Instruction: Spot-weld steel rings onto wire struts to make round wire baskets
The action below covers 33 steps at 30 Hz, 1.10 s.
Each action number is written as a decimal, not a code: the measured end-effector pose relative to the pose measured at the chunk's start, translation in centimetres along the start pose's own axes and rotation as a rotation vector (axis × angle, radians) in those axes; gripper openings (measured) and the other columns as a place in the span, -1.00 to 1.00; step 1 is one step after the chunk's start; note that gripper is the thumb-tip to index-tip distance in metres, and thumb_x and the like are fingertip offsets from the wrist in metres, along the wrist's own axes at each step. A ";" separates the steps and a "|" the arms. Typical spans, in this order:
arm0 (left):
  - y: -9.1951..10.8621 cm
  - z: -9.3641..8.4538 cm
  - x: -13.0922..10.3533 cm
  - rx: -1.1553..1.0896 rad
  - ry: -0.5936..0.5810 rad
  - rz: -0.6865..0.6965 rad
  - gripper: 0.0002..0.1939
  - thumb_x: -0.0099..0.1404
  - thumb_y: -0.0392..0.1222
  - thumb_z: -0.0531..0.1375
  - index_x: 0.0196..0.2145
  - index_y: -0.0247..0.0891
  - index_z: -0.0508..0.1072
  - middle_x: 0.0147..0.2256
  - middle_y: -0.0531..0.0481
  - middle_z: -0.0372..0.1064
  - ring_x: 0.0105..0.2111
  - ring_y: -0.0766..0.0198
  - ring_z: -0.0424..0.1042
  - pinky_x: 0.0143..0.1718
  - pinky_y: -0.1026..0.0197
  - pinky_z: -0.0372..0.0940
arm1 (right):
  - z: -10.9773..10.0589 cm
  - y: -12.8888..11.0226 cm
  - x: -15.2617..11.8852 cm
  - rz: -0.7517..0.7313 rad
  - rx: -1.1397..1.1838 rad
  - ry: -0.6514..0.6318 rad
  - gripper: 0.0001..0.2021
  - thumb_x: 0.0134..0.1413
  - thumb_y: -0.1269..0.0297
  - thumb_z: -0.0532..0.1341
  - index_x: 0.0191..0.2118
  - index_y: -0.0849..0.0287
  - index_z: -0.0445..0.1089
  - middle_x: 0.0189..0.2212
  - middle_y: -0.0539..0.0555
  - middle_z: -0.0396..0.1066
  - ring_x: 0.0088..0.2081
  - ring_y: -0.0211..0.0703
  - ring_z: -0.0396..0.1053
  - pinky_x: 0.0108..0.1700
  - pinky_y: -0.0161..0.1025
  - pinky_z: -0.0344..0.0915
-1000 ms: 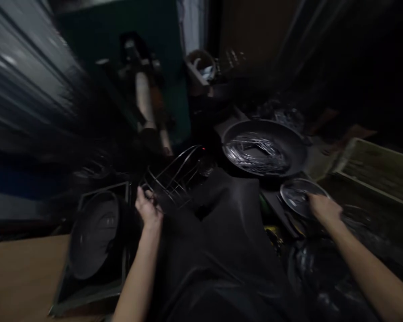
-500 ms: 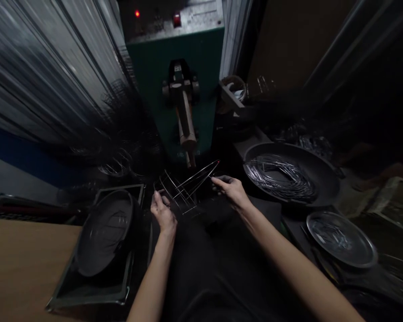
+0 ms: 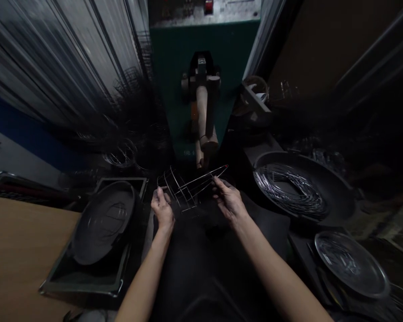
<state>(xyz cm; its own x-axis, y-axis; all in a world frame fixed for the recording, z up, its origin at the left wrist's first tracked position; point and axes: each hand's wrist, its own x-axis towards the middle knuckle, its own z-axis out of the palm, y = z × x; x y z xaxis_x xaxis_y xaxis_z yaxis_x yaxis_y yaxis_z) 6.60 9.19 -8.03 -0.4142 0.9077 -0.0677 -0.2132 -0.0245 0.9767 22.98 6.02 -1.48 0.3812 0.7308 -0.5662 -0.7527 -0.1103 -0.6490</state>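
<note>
Between my hands is a thin metal wire frame [image 3: 188, 190], with crossing wires on its left and longer wires converging to a red-glowing tip at the right. My left hand [image 3: 161, 206] pinches its left end between thumb and fingers. My right hand [image 3: 229, 199] is closed on the wires near the right tip. Just beyond the frame, the pale rod-like arms [image 3: 203, 116] of a green machine [image 3: 168, 58] reach down toward it. In the dark I cannot tell whether the wires touch the machine's tips.
A wide dark pan [image 3: 339, 197] with a coil of wire rings [image 3: 290, 190] sits at the right. Nearer is a round metal tray [image 3: 372, 273] of small wire pieces. On the left, another dark pan [image 3: 87, 241] rests on a framed bin [image 3: 77, 286] beside a wooden board [image 3: 16, 250].
The view has shifted, so the machine appears farther right and higher. The wire frame stays in both hands, its right end lying slightly lower and flatter. The red light on the machine's top no longer shows.
</note>
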 end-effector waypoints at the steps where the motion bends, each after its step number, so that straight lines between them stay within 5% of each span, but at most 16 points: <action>1: -0.1 0.0 0.1 0.009 0.005 0.003 -0.54 0.19 0.21 0.17 -0.49 -0.30 0.32 -0.70 0.22 -0.08 -0.70 0.50 -0.11 -0.69 0.40 -0.17 | 0.1 0.1 0.0 0.003 0.005 0.007 -0.65 -0.52 0.35 0.52 -0.49 0.29 0.43 -0.56 -0.02 0.37 -0.57 -0.41 0.23 -0.66 -0.50 0.05; 9: -0.4 -0.2 0.7 0.020 0.008 0.005 -0.56 0.20 0.19 0.17 -0.50 -0.28 0.29 -0.69 0.22 -0.09 -0.70 0.49 -0.10 -0.68 0.39 -0.16 | 1.2 0.4 0.2 0.022 0.013 0.045 -0.68 -0.54 0.41 0.49 -0.51 0.29 0.41 -0.59 -0.04 0.35 -0.61 -0.43 0.20 -0.68 -0.51 0.03; 24: 1.0 0.2 1.8 -0.041 0.008 -0.123 -0.62 0.20 0.09 0.22 -0.51 -0.29 0.29 -0.68 0.21 -0.03 -0.69 0.49 -0.03 -0.67 0.41 -0.10 | 3.0 0.3 0.9 0.034 -0.031 0.110 -0.83 -0.22 0.46 0.39 -0.52 0.25 0.37 -0.61 -0.07 0.31 -0.63 -0.46 0.19 -0.71 -0.53 0.04; 33: 1.4 0.4 2.1 -0.095 0.047 -0.212 -0.68 0.20 0.03 0.22 -0.44 -0.31 0.32 -0.69 0.24 -0.01 -0.72 0.51 -0.03 -0.68 0.43 -0.09 | 1.2 0.3 0.2 0.002 -0.030 0.045 -0.72 -0.28 0.26 0.46 -0.42 0.24 0.42 -0.52 -0.03 0.35 -0.57 -0.39 0.23 -0.66 -0.46 0.09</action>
<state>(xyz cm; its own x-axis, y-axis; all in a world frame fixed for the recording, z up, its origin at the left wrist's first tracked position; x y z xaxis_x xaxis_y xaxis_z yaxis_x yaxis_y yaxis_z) 5.76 11.19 -6.75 -0.3913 0.8765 -0.2804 -0.3811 0.1230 0.9163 22.23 6.97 -1.17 0.4039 0.6998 -0.5892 -0.7372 -0.1324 -0.6626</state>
